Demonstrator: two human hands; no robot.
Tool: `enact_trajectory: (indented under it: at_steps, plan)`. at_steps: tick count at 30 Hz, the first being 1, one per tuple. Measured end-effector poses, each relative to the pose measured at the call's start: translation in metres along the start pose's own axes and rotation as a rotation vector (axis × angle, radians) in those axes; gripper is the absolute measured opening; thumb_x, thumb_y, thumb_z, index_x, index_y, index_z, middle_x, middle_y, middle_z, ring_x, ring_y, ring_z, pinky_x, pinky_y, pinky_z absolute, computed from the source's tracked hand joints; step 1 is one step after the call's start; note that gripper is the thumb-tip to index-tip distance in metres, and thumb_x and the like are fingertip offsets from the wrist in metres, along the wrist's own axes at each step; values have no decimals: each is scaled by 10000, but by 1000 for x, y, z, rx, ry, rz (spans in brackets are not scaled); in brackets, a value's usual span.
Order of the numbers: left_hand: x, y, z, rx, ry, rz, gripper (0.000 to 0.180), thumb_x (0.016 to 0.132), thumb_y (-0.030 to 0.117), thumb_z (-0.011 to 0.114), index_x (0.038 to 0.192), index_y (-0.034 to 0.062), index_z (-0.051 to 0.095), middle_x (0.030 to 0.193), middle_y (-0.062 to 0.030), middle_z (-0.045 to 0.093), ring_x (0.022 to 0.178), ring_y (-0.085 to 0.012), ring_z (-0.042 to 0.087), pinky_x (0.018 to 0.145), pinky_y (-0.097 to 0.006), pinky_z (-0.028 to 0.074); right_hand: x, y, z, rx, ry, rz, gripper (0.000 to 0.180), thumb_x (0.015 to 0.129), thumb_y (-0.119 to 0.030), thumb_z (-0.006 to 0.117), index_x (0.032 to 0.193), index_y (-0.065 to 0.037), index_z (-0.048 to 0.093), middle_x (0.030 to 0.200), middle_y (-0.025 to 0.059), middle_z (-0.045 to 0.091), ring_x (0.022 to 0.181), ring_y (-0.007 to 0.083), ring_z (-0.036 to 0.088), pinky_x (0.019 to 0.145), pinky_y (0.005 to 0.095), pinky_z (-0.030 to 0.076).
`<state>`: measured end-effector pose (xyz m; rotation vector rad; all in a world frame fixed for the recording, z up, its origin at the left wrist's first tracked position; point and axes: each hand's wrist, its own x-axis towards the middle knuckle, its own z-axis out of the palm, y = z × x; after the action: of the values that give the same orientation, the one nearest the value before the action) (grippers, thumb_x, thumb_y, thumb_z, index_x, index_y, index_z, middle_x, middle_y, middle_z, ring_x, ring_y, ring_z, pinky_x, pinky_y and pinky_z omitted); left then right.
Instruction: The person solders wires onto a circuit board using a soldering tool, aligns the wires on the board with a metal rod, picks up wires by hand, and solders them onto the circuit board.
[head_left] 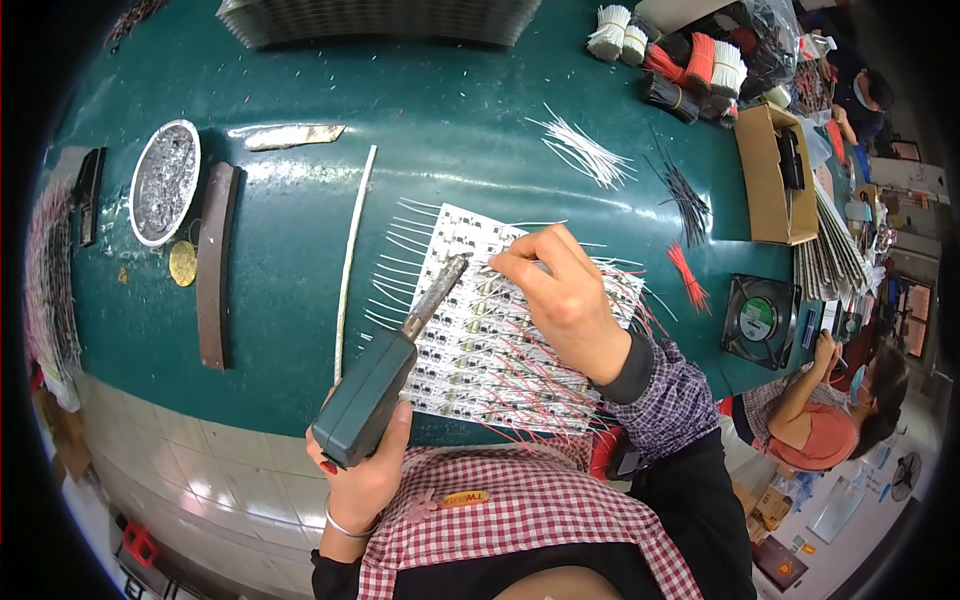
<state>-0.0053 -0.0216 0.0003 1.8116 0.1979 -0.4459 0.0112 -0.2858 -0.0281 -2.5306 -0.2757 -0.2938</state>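
Observation:
A green soldering gun (368,392) with a dark metal tip is in my left hand (368,478), fingers wrapped round it. Its tip reaches over the upper part of a white circuit board panel (440,385) covered with small black components. Just right of the tip, my right hand (562,290) pinches with thumb and forefinger at the board; a thin white wire seems to run from the fingers, though the grip hides most of it. White wires (400,262) stick out along the panel's left side, and red and white wires (530,385) lie across its lower right.
Loose white wires (585,150), black wires (682,195) and red wires (687,277) lie to the right, near a fan (760,320) and a cardboard box (765,180). Leftward are an oval bowl (165,185), a brown bar (215,270) and a pale rod (356,255). A co-worker (820,410) sits at right.

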Motion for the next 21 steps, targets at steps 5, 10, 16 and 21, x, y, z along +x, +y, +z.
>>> enact_trajectory:
  at_steps: [5, 10, 16, 21]
  plan:
    - [2, -1, 2, -26, -9, 64, 199, 789, 19, 771, 955, -57, 692, 853, -100, 690, 705, -146, 652, 639, -275, 514, 1, 0, 2, -11, -2, -10, 331, 694, 76, 620, 1016, 2, 648, 968, 118, 581, 911, 291, 586, 701, 366, 525]
    - [4, -3, 2, -4, -31, 134, 197, 787, 13, 767, 949, -64, 685, 853, -98, 666, 691, -147, 632, 615, -281, 497, 2, -1, 2, -25, -7, -12, 331, 691, 72, 619, 1013, 2, 649, 963, 115, 579, 906, 284, 585, 700, 359, 527]
    - [4, -1, 1, 50, -44, 193, 172, 789, 10, 755, 926, -58, 679, 818, -100, 648, 652, -169, 619, 593, -288, 485, 3, -4, 1, -83, -29, -27, 331, 687, 61, 620, 1012, 4, 649, 958, 106, 575, 907, 272, 582, 695, 341, 528]
    - [3, -5, -1, 67, -53, 193, 175, 786, 13, 757, 931, -54, 684, 822, -106, 656, 650, -180, 631, 588, -288, 487, 3, -5, 1, -99, -32, -38, 330, 686, 50, 623, 1012, 8, 648, 966, 102, 578, 915, 266, 581, 693, 339, 531]
